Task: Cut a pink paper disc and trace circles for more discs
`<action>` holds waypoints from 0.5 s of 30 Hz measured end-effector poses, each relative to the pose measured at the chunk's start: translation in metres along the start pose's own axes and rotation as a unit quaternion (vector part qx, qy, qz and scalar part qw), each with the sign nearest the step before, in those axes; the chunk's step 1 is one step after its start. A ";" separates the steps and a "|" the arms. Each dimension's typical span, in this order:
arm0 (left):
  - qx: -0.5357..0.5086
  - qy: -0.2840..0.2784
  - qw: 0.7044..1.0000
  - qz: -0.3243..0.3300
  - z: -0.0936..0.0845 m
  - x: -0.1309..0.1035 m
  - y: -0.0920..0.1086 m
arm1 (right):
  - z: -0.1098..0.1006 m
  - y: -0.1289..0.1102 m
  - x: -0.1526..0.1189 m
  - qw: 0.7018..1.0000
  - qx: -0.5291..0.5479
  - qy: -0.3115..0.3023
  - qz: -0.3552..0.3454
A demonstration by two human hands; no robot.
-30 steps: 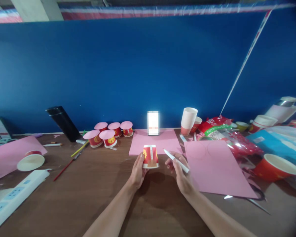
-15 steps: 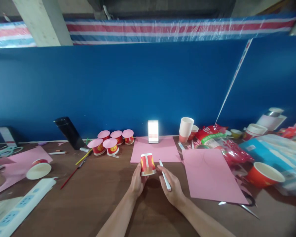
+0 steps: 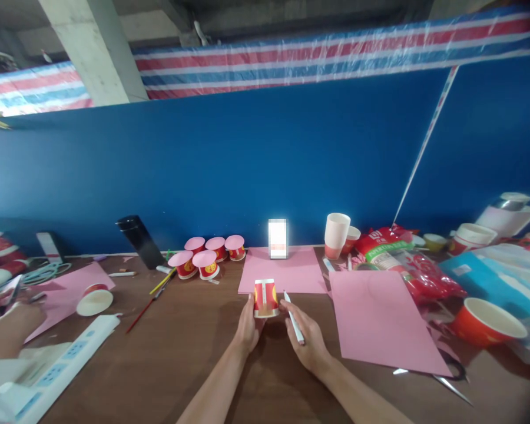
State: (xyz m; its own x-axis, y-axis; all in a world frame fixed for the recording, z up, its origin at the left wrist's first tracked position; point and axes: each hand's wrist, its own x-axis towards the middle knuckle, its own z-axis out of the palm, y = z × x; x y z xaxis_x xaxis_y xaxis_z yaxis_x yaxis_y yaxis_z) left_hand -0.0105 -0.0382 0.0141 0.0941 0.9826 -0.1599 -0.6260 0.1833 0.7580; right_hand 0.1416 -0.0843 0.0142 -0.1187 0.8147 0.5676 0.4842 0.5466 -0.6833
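Note:
A red and yellow paper cup [image 3: 265, 298] stands upside down in the grip of my left hand [image 3: 248, 330], held just above the brown table. Close on its right, my right hand [image 3: 310, 335] is closed around a white marker [image 3: 295, 322], its tip pointing up and away. Behind the cup lies a pink sheet [image 3: 300, 275], with a small bright white object [image 3: 278, 238] at its back edge. A larger pink sheet [image 3: 384, 321] is to the right, partly over black-handled scissors [image 3: 453, 388].
Several red cups topped with pink discs [image 3: 205, 265] stand back left, near a black bottle [image 3: 141, 242]. A power strip [image 3: 70, 365] lies front left, beside another person's hand [image 3: 15, 327]. Stacked cups [image 3: 337, 235] and a red bag [image 3: 406, 259] are right.
The view has turned slightly left, so the scene sits further right and lower. Another person's hands with scissors now show at the far left. My hands keep their hold on cup and marker.

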 end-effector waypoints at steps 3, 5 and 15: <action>0.020 0.000 1.000 0.002 0.000 -0.001 0.000 | 0.001 0.004 0.000 1.000 0.006 -0.004 0.006; 0.023 -0.002 1.000 0.001 0.000 0.000 0.000 | 0.003 0.008 0.000 1.000 0.005 -0.004 0.008; -0.049 -0.047 0.997 -0.021 -0.007 0.005 -0.003 | 0.010 0.021 -0.001 0.996 0.032 0.012 0.079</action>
State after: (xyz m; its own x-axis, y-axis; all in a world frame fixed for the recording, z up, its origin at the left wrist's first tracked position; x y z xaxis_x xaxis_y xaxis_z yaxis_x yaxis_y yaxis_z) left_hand -0.0137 -0.0344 0.0062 0.1913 0.9734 -0.1262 -0.6918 0.2249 0.6861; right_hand 0.1434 -0.0716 -0.0058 -0.0245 0.8873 0.4605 0.4383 0.4235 -0.7928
